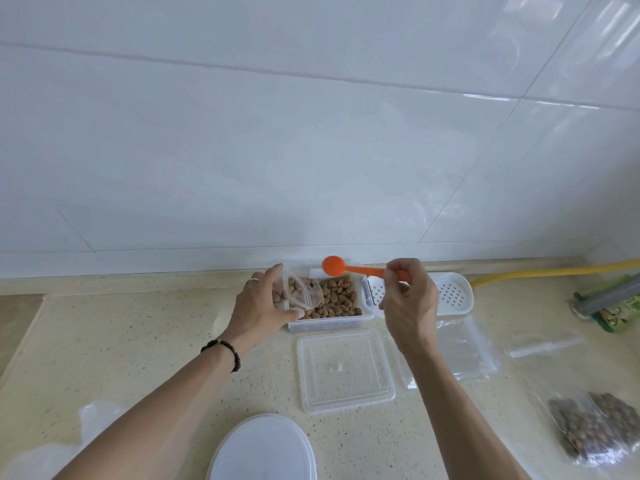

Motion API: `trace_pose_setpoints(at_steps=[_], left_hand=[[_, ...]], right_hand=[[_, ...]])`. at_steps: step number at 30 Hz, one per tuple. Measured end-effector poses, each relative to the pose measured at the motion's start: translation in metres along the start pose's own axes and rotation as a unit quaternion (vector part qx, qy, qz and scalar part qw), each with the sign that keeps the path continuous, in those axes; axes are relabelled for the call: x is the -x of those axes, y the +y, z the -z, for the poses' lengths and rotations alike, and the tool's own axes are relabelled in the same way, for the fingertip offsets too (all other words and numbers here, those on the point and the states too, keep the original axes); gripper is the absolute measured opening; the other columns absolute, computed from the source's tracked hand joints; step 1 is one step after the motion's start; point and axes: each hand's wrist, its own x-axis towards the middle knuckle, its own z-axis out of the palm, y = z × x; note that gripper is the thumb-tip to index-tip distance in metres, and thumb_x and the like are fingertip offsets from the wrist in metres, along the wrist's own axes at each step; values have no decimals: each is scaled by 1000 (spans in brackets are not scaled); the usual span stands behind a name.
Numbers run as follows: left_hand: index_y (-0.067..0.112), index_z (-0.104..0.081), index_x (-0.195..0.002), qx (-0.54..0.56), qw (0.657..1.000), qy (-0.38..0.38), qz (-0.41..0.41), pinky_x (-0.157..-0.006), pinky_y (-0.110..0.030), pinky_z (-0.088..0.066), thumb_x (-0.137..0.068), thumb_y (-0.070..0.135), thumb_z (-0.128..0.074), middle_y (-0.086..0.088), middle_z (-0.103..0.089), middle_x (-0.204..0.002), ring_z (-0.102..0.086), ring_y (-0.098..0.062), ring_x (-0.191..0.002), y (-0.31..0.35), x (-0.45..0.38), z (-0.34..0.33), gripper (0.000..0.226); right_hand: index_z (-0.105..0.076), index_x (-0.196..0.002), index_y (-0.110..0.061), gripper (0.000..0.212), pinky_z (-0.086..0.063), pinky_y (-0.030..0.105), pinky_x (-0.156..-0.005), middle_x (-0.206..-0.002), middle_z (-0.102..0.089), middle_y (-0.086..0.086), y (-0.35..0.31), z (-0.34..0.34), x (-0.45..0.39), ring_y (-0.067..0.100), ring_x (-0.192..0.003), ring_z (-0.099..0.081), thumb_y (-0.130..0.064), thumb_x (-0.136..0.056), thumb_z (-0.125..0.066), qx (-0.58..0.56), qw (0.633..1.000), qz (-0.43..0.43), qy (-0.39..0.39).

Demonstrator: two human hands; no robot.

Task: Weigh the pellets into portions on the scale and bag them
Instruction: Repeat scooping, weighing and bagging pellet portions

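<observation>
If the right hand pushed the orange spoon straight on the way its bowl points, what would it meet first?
The right hand holds the orange spoon with its bowl pointing left. The first thing in that line looks like the open bag in the left hand, above the pellet tray; depth is unclear.

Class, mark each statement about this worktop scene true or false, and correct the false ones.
1. The right hand holds an orange spoon. True.
2. The left hand holds a small clear bag over the pellet container. True.
3. The clear square lid sits on the pellet container. False: it lies on the counter, nearer the person.
4. The filled bags lie by the left arm. False: they lie at far right.
</observation>
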Motion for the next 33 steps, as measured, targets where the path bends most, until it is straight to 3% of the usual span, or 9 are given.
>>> trace_pose_setpoints(at_steps=[2,5,8,12,14,20,27,33], left_hand=[[28,-30,-148,-5,1000,-6,-6,-95,-33,-41,-65,41,-86,2,-46,-124,-44,-16,-116,-5,1,1,101],[28,-31,-147,-21,1000,-3,-22,-88,-26,-37,-64,38,-87,1,-47,-122,-45,-15,-113,-9,1,1,102],[27,-32,-147,-32,999,1,-31,-93,-30,-41,-62,39,-88,0,-48,-121,-46,-16,-113,-11,-1,1,103],[27,-33,-146,-64,997,13,-41,-97,-38,-42,-57,47,-88,-1,-51,-121,-49,-19,-110,-14,-3,-1,106],[25,-34,-146,-77,996,22,-48,-96,-39,-42,-56,49,-88,-2,-52,-119,-51,-20,-108,-15,-3,-2,107],[25,-38,-145,-109,990,45,-76,-96,-43,-43,-58,54,-84,-1,-55,-112,-54,-22,-103,-18,0,-2,103],[23,-42,-142,-153,982,78,-80,-94,-45,-44,-61,54,-80,2,-55,-96,-55,-23,-96,-15,-1,1,95],[24,-42,-140,-152,983,86,-60,-100,-44,-39,-67,50,-77,-3,-58,-109,-55,-25,-106,-2,-4,-1,85]], right_hand=[[-60,-93,-17,10,-53,48,-60,-79,-63,-10,16,-1,-6,27,-58,-59,-11,-97,-52,67,997,-28,-2],[-60,-97,-10,12,-50,45,-58,-75,-63,1,36,-6,-9,25,-57,-55,-10,-98,-49,158,985,-28,-59],[-59,-97,-12,13,-48,41,-58,-76,-65,6,45,-16,-7,24,-59,-56,-9,-99,-47,191,976,-47,-97],[-58,-97,-16,12,-55,40,-62,-93,-64,1,53,-32,-1,22,-60,-62,-10,-99,-47,89,972,-169,-134],[-59,-100,-15,11,-54,35,-56,-92,-64,4,55,-39,3,17,-51,-62,-11,-100,-48,40,962,-231,-139],[-60,-102,-11,11,-46,24,-43,-91,-65,14,57,-44,8,11,-41,-55,-7,-99,-50,-66,943,-323,-53],[-59,-100,-9,11,-45,27,-47,-94,-72,15,45,-21,2,10,-38,-49,-3,-97,-51,-134,931,-339,5],[-60,-90,-15,13,-43,23,-42,-92,-67,16,11,-8,-4,10,-37,-50,-6,-96,-54,-131,964,-232,-9]])
